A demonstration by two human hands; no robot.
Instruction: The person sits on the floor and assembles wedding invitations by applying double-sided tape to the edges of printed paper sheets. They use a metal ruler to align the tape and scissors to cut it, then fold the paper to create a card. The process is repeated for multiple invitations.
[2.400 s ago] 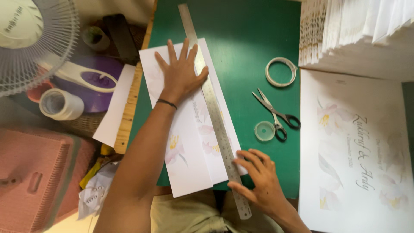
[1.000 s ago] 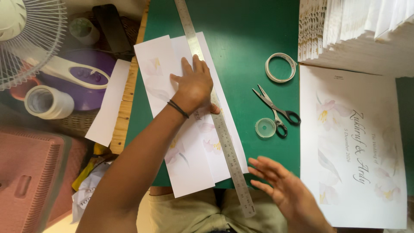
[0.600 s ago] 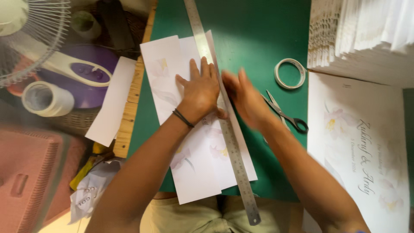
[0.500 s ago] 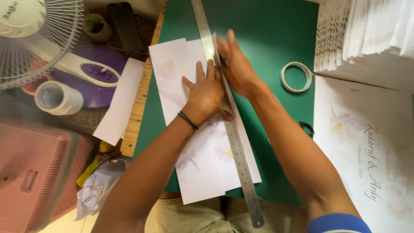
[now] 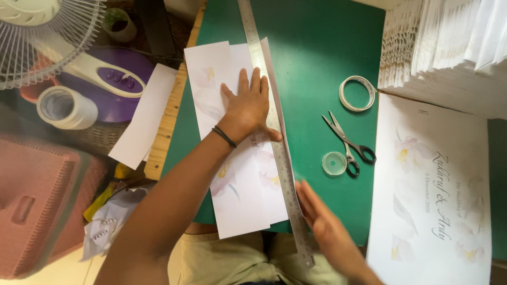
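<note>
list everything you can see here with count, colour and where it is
paper sheets: a few overlapped, white with pale flowers, on the mat under the left hand
ruler: 1, steel, along the sheets' right edge
mat: 1, green, centre
scissors: 1, black handles, right of ruler
tape rolls: 3; white ring and small clear one on mat, large one far left
printed sheet: 1, white, right
paper stack: 1, white, top right
fan: 1, white and purple, top left
crate: 1, pink, lower left
left hand: flat on sheets
right hand: open, beside ruler's near end
</note>
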